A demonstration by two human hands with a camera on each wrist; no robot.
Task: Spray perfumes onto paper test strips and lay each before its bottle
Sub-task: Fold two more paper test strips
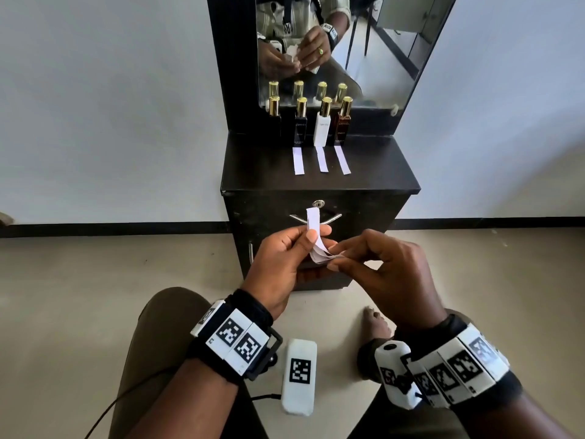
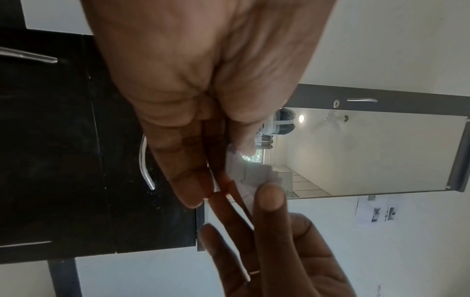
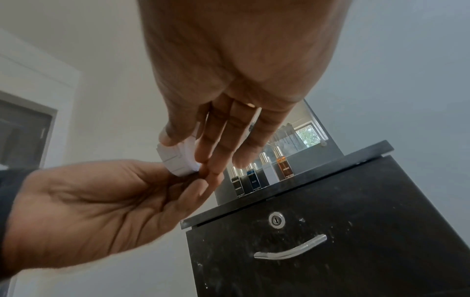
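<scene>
Fingers (image 1: 316, 237) of the left hand (image 1: 281, 264) are pinched on a small stack of strips (image 1: 318, 248), one end standing up past the thumb, while the right hand (image 1: 380, 267) is pinched on the stack's lower end, held low in front of the cabinet (image 1: 373, 172). Three laid strips (image 1: 322, 160) lie before three of the four bottles (image 1: 323, 125); the leftmost bottle (image 1: 274, 117) has none, so one strip is judged to be being separated for it. A single sheet is best peeled by thumb slide, stack kept pinched flat and uncreased, with a check that only one comes away.
</scene>
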